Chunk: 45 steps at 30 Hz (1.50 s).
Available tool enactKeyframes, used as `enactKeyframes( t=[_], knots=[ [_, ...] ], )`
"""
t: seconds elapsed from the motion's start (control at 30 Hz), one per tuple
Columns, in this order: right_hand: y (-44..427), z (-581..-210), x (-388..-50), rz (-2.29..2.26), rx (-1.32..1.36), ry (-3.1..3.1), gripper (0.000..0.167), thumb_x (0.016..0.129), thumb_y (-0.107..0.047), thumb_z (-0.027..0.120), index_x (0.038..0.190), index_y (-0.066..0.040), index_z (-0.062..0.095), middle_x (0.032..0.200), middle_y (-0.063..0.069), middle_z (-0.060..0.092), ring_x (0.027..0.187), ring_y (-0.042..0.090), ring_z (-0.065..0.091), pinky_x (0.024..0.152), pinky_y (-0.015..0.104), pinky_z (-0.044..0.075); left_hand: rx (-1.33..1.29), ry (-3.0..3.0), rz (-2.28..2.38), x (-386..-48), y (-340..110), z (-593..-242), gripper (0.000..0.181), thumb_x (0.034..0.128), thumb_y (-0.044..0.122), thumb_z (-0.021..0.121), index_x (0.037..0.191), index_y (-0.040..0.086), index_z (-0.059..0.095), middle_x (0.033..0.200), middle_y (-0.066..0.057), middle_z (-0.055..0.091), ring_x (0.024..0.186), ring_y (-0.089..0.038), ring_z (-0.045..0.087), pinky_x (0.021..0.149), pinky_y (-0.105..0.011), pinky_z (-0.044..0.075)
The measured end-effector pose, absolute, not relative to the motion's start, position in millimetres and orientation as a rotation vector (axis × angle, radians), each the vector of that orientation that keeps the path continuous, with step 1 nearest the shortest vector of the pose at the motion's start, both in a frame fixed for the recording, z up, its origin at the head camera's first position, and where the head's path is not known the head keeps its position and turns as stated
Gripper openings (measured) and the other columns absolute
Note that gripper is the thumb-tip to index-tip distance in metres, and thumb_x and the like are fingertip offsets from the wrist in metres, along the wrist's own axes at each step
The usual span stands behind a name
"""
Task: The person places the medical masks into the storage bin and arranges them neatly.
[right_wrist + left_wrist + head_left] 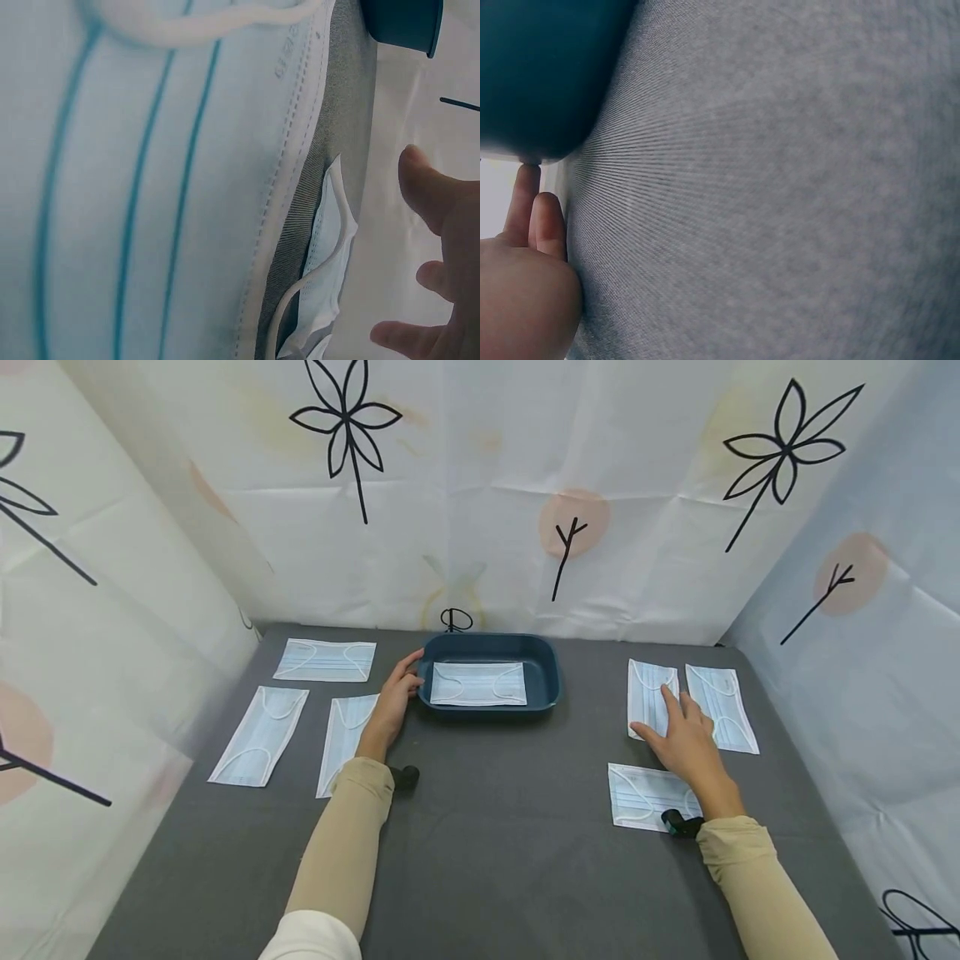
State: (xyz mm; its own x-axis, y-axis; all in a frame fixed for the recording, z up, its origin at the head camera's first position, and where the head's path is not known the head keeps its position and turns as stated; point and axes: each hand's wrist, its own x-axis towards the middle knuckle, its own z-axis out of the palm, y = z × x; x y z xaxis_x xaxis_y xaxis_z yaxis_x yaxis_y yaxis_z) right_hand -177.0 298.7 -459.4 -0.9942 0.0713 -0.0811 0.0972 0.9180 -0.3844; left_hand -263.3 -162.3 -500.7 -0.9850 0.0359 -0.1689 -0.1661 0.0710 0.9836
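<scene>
A dark teal tray [487,647] stands at the back middle of the table with one pale blue face mask [478,685] lying flat inside. My left hand [390,706] touches the tray's left side with extended fingers; the left wrist view shows a fingertip [529,180] against its wall. Over on the right, my right hand [688,743] hovers above the masks with fingers spread, holding nothing. Beneath its fingers lies a mask [648,697], beside it another mask [722,710]. A third mask [637,797] lies nearer, partly under the wrist, and fills much of the right wrist view.
Left of the tray lie three more masks: one at the back [325,660], one slanted [258,737], and one [345,731] partly hidden by my left arm. A patterned white cloth [480,560] encloses the grey table [510,835] at the back and sides.
</scene>
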Motion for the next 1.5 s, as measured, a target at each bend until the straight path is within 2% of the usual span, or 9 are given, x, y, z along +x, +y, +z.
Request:
enactKeyframes(
  t=[0.13,0.33,0.63,1.0,1.2,1.37,1.5],
  knots=[
    [298,-462,-176,-0.627,0.181,3.021,0.092,0.098,-0.042,0.065,0.163,-0.005,0.012,0.158,0.042,0.017,0.136,0.07,0.025,0.102,0.08,0.032,-0.144,2.212,2.039,-263,-162,-502,0.059,0.0998,0.014,0.044,0.156,0.033,0.041,0.163,-0.007,0.036,0.14,-0.025,0.039,0.115,-0.045,0.032],
    [298,-466,-175,-0.629,0.207,3.033,0.091,0.096,-0.033,0.069,0.161,0.001,0.015,0.154,0.043,0.022,0.131,0.069,0.032,0.101,0.076,0.035,-0.138,2.212,2.041,-260,-164,-498,0.059,0.1006,0.014,0.043,0.157,0.032,0.04,0.163,-0.009,0.036,0.141,-0.028,0.039,0.116,-0.045,0.031],
    [304,-473,-171,-0.638,0.214,3.053,0.084,0.095,-0.024,0.07,0.158,0.004,0.022,0.15,0.043,0.028,0.125,0.066,0.035,0.102,0.072,0.035,-0.104,2.145,2.029,-248,-162,-475,0.061,0.1006,0.008,0.043,0.16,0.019,0.035,0.165,-0.017,0.03,0.148,-0.034,0.034,0.116,-0.048,0.031],
    [309,-470,-179,-0.72,0.299,2.952,0.092,0.087,-0.019,0.078,0.155,0.011,0.024,0.142,0.048,0.032,0.127,0.064,0.038,0.102,0.07,0.039,-0.076,2.129,2.049,-244,-158,-470,0.061,0.1003,0.006,0.042,0.16,0.016,0.035,0.165,-0.019,0.029,0.15,-0.036,0.032,0.118,-0.049,0.029],
    [314,-472,-185,-0.781,0.259,2.93,0.092,0.085,-0.016,0.079,0.151,0.018,0.024,0.137,0.049,0.043,0.126,0.062,0.043,0.101,0.067,0.042,-0.079,2.125,2.054,-244,-158,-469,0.06,0.1011,0.007,0.043,0.16,0.017,0.035,0.166,-0.018,0.029,0.15,-0.036,0.032,0.119,-0.05,0.029],
    [319,-474,-185,-0.882,0.295,2.886,0.089,0.086,-0.015,0.077,0.151,0.017,0.025,0.13,0.044,0.053,0.117,0.056,0.055,0.095,0.062,0.048,-0.074,2.128,2.05,-246,-158,-470,0.06,0.1014,0.007,0.043,0.16,0.017,0.035,0.167,-0.017,0.028,0.151,-0.036,0.031,0.119,-0.051,0.029],
    [321,-472,-186,-0.947,0.377,2.824,0.086,0.088,-0.014,0.074,0.153,0.015,0.025,0.127,0.039,0.055,0.112,0.05,0.058,0.089,0.055,0.05,-0.073,2.13,2.056,-245,-159,-468,0.059,0.1017,0.007,0.042,0.16,0.016,0.035,0.166,-0.018,0.029,0.15,-0.037,0.032,0.119,-0.05,0.029]
  ],
)
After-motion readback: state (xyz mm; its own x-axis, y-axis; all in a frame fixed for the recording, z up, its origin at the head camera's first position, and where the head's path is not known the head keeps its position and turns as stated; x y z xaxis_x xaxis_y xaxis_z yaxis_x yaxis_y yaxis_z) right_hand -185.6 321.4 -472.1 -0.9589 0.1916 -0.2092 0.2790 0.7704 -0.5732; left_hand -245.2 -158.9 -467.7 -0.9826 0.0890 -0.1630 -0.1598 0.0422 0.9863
